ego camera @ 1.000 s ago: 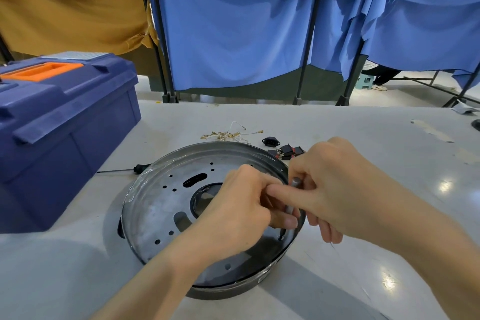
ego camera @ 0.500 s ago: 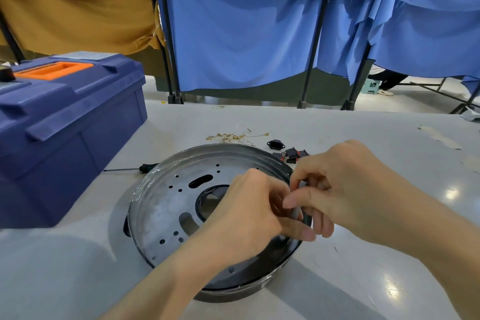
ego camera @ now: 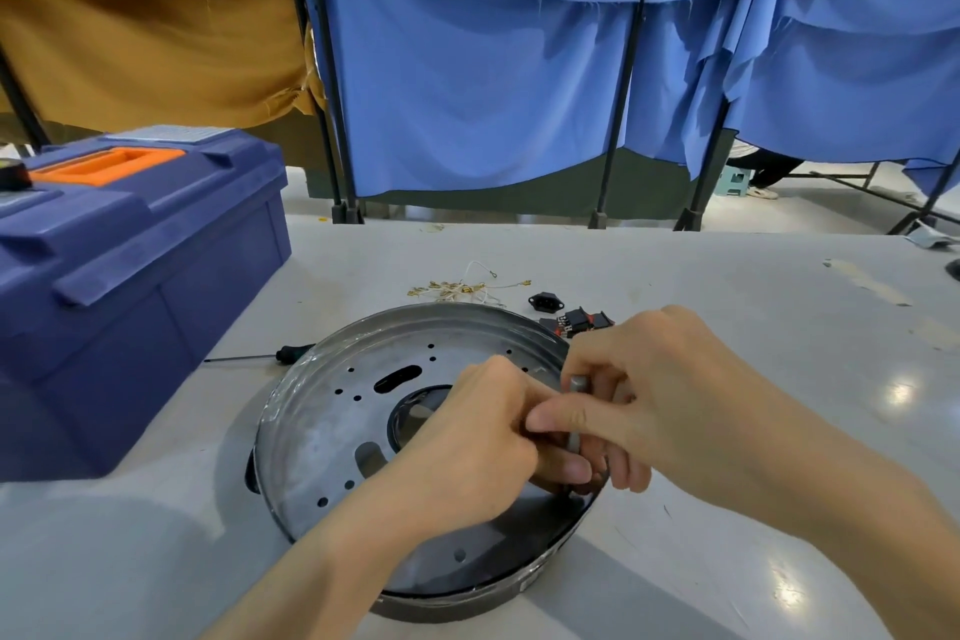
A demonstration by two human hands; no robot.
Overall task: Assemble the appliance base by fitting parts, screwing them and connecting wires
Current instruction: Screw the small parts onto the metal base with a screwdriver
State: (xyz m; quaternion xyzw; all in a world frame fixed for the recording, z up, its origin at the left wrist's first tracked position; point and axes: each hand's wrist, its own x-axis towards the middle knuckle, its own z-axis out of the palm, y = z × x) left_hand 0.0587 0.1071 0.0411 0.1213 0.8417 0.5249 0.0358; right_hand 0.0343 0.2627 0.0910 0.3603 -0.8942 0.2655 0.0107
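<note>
Left hand (ego camera: 467,437), right hand (ego camera: 649,395) apparently pinch shaft (ego camera: 577,387)

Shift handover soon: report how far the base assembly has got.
Done: little shows; holes in the metal base stand empty. In hand: right hand grips a grey rod at its right rim, left hand close beside it. Left: wires, socket and switches lie loose behind the base.

Only hands and forearms are showing. Left hand (ego camera: 467,437) and right hand (ego camera: 665,390) are both going bare, uncovered from fingertips through wrists. Left forearm (ego camera: 322,572) and right forearm (ego camera: 841,499) are running bare all the way to the frame edge (wide-angle lens is stretching them). Left thumb (ego camera: 574,472) nail is looking short, trimmed close.
</note>
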